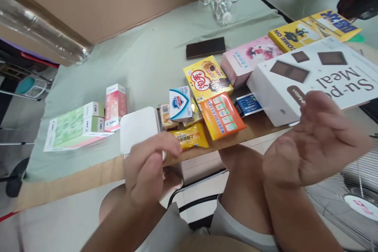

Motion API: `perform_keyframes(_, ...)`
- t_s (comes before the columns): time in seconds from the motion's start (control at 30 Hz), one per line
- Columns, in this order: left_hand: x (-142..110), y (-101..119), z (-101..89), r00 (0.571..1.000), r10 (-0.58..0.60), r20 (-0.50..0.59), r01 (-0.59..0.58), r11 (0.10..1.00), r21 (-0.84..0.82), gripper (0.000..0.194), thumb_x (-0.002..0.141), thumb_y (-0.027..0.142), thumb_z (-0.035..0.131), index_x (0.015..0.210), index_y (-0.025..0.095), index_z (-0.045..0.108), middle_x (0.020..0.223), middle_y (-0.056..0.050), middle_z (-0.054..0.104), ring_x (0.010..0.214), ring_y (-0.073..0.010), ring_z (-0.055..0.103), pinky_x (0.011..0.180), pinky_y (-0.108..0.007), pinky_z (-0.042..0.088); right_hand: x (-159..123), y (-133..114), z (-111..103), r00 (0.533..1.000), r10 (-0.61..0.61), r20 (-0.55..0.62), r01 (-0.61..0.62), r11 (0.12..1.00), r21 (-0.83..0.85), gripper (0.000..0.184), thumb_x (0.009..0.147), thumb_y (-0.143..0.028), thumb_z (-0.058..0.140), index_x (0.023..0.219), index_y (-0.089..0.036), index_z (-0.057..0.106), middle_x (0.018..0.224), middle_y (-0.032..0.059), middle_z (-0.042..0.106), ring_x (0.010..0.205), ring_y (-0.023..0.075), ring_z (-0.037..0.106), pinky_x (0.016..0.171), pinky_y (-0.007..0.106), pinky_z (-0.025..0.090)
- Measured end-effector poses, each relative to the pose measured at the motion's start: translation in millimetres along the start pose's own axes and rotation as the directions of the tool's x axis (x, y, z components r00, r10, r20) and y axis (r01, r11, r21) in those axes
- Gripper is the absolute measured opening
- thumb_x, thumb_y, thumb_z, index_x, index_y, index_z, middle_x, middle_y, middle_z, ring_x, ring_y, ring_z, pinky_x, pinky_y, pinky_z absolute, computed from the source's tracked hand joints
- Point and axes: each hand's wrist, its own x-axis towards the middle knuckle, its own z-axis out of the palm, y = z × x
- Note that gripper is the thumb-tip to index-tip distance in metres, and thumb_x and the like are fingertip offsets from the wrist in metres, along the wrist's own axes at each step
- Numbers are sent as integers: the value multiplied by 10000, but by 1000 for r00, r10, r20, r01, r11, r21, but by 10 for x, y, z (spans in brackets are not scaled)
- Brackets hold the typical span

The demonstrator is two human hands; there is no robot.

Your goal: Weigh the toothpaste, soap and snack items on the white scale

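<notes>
My left hand [149, 169] hovers at the table's front edge, blurred, its index finger bent forward and apart from the thumb, with nothing seen in it. Just beyond it are a white flat box [138, 129] and a yellow snack packet [191, 136]. My right hand [320, 145] is raised with the palm turned up, fingers loosely bent and apart, holding nothing. It overlaps the front of a large white box marked "Su-per Meal" [330, 75] in view. Between the hands lie an orange pack [222, 116], a blue-and-white soap box [180, 103] and a yellow snack box [208, 78].
Green tissue packs [71, 128] and a pink box [115, 106] are at the left. Behind are a dark phone-like slab [206, 47], a pink floral box [251, 59], a yellow bag [313, 29] and plastic bottles [222, 6]. A fan [348, 193] stands at lower right.
</notes>
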Motion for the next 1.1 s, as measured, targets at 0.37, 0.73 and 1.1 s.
perform_keyframes(0.37, 1998, -930, -113, 805, -362, 469, -84, 714, 695, 721, 803, 439, 761, 1479, 247, 601, 1594, -84, 557, 1529, -356, 469, 1302, -503, 330, -120, -521, 264, 888, -53, 456, 60, 998, 1, 364, 841, -148, 696, 1190, -245, 668, 1279, 109, 764, 1313, 352, 701, 1127, 636, 565)
perform_keyframes(0.73, 2187, -1234, 207, 702, -508, 499, -117, 608, 785, 884, 731, 478, 821, 1533, 238, 540, 1515, -103, 596, 1436, -413, 545, 1220, -559, 425, -131, -445, 278, 826, 2, 563, 58, 994, -88, 310, 878, -161, 701, 1183, -212, 676, 1342, 142, 728, 1441, 396, 597, 1180, 654, 501)
perform_keyframes(1.1, 1377, -645, -587, 600, -565, 567, -84, 660, 747, 1030, 667, 662, 830, 1580, 332, 488, 1602, -97, 553, 1469, -405, 534, 1210, -540, 447, -97, -435, 232, 910, -12, 414, 32, 999, -41, 308, 840, -156, 732, 1128, -251, 674, 1191, 96, 783, 1280, 359, 720, 1132, 620, 558)
